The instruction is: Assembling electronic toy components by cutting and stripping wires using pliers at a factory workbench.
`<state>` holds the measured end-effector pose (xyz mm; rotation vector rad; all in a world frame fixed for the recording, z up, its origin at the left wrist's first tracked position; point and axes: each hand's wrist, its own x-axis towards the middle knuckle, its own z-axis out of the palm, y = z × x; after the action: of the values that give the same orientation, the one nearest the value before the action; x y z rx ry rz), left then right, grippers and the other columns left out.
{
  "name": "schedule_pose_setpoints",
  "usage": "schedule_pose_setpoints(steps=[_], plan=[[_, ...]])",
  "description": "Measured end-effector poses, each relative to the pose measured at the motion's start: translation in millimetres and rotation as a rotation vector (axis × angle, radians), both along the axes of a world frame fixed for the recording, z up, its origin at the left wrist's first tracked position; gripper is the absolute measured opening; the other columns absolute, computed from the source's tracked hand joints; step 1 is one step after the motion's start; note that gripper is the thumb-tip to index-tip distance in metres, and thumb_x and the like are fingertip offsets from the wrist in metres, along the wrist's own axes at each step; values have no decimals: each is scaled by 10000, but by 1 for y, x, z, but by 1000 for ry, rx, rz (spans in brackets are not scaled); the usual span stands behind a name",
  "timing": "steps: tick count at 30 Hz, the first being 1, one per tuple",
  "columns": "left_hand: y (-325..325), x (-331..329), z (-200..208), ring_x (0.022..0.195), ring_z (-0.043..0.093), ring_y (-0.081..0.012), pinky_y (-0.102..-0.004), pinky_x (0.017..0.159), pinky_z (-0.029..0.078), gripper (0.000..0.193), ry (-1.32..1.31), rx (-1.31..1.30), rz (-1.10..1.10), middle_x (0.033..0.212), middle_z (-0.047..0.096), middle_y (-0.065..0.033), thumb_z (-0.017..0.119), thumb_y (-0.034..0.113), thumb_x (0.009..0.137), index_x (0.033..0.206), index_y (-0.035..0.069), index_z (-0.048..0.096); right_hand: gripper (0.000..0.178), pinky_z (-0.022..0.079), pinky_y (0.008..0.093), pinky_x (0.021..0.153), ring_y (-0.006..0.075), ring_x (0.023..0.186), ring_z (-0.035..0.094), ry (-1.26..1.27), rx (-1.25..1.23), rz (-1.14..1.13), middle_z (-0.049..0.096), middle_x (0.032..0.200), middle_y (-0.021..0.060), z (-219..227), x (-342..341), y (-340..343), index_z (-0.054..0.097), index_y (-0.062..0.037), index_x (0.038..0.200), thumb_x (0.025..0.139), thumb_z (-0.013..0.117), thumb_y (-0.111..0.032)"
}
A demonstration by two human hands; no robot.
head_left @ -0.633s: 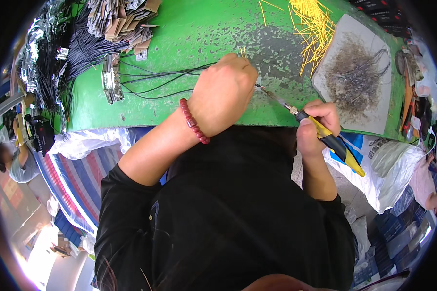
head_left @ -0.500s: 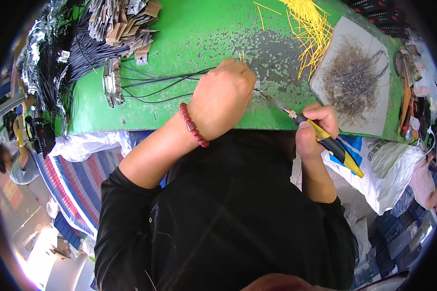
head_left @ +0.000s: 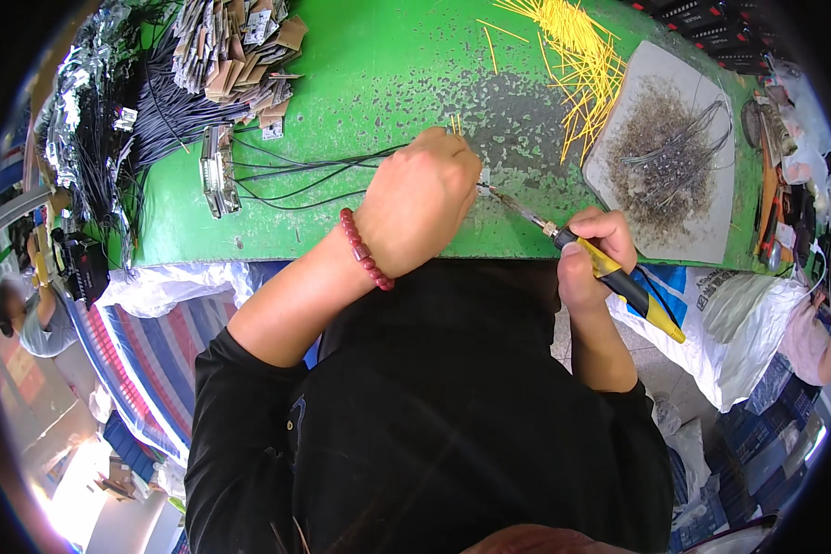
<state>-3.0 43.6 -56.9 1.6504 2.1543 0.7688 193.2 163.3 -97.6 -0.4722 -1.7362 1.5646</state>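
My left hand [head_left: 423, 196], with a red bead bracelet at the wrist, is closed over the green table near its front edge. Thin black cables [head_left: 323, 166] run into it from the left; its fingertips are hidden beneath the hand, but a dark cable end pokes out on its right side. My right hand [head_left: 598, 257] grips a yellow-and-black soldering iron [head_left: 619, 282]. The iron's tip points up and left, at the cable end right beside my left hand; whether they touch is too small to tell. A stack of metal connector shells [head_left: 219, 171] sits at the cables' other end.
Yellow tubing pieces [head_left: 582, 74] lie at the far right. A grey board [head_left: 609, 175] with dark debris and wires stands right of them. Bundled black cables [head_left: 162, 115] and brown-grey flat pieces [head_left: 226, 55] crowd the far left. Tools [head_left: 771, 203] line the right edge.
The whole view has shifted slightly, the table sitting a little lower in the picture. Both hands keep their places over the table, and the iron's tip stays beside my left hand.
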Motion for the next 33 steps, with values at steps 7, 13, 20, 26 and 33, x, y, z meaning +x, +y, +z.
schedule_pose_setpoints(steps=[7,13,20,26,33], plan=[[-2,-8,-4,886,581,-344,-416,781,495,108,-81,15,-42,866,631,-140,675,30,746,828,-1,614,272,343,251,549,107,626,454,-4,-3,-9,555,751,77,0,1,0,532,-10,865,805,719,-197],[-1,-6,0,879,571,-354,-431,775,489,81,-48,-13,-59,855,610,-151,646,36,774,820,-13,601,279,341,248,558,102,638,448,6,-5,-1,554,766,72,2,-1,0,532,-9,867,809,717,-211],[6,-5,7,901,576,-379,-461,757,497,99,58,-128,-87,859,595,-173,610,63,811,783,-26,576,261,340,245,560,97,640,445,3,-13,9,554,775,67,1,-1,-1,534,-8,865,801,713,-187],[7,-6,7,901,577,-381,-464,763,495,104,18,-115,-78,853,592,-178,611,60,810,773,-31,576,193,363,232,568,77,642,456,-45,-24,35,557,786,53,3,-3,2,549,-9,874,777,686,-104],[6,-5,6,899,578,-380,-464,760,496,98,14,-107,-73,851,591,-178,616,51,805,773,-32,574,216,379,230,576,80,648,478,-70,-11,57,566,790,52,2,-3,2,566,-14,884,781,716,-130]])
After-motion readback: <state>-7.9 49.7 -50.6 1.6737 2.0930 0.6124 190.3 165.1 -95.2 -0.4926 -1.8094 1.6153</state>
